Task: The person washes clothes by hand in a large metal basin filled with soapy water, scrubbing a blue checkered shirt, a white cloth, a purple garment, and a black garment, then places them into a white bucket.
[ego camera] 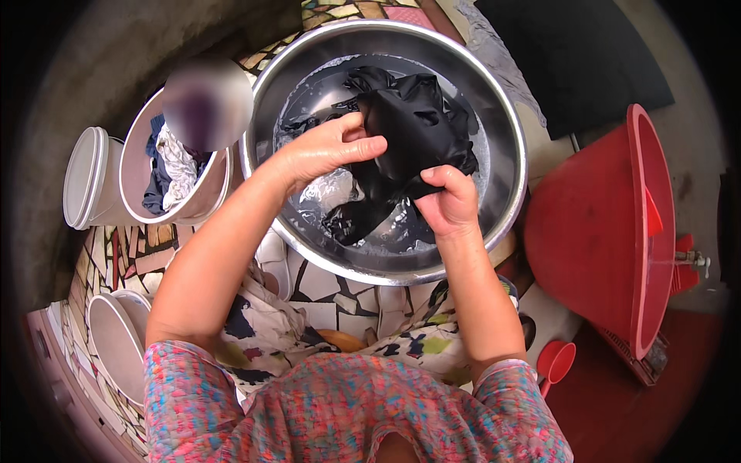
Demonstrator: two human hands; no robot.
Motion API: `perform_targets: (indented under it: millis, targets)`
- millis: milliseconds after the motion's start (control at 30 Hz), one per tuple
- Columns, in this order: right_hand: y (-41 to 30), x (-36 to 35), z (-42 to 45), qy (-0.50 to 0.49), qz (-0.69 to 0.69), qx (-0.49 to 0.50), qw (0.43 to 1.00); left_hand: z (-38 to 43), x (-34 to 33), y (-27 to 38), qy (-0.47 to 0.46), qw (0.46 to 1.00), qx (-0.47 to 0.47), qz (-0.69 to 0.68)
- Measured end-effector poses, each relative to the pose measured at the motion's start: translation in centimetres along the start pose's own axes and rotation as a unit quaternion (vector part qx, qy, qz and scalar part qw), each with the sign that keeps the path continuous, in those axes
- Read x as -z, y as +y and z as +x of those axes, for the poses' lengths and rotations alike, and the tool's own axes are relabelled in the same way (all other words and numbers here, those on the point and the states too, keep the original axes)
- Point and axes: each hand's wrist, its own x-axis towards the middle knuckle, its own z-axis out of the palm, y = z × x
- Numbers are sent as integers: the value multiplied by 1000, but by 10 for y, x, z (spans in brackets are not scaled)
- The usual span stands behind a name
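A wet black garment [414, 130] is bunched up in a large round stainless steel basin [385, 276] of soapy water [324, 194]. My right hand [451, 199] pinches a fold of the dark cloth between thumb and fingers, near the basin's front side. At the garment's left edge is my left hand [333, 144]. Its thumb lies in front of the cloth, while the fingertips are hidden behind it. Part of the garment is lifted and stretched smooth between both hands; other parts trail in the water.
Left of the basin, a pale bucket [136, 191] holds white and dark clothes [173, 168], beside a lidded bucket [87, 176]. A large red tub [584, 231] stands tilted at right near a tap [697, 258]. A red dipper [557, 360] lies below it. Broken-tile flooring [318, 283] surrounds my feet.
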Motion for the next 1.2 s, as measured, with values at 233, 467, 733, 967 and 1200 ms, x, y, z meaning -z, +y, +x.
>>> perform_targets:
  millis: [233,467,733,967,1200]
  targets:
    - [3,14,-1,27,-140,68,987,3,-11,-12,26,994,50,-98]
    - [-17,-1,3,-64,-358,11,931,-5,-12,-5,149,978,42,-139]
    - [-65,26,-2,71,-565,-46,821,-9,-14,11,115,990,75,-33]
    - [-24,16,5,-55,-471,12,880,-9,-14,8,94,986,102,-96]
    - [-20,16,5,-29,-470,-72,879,-7,-11,4,83,979,124,-140]
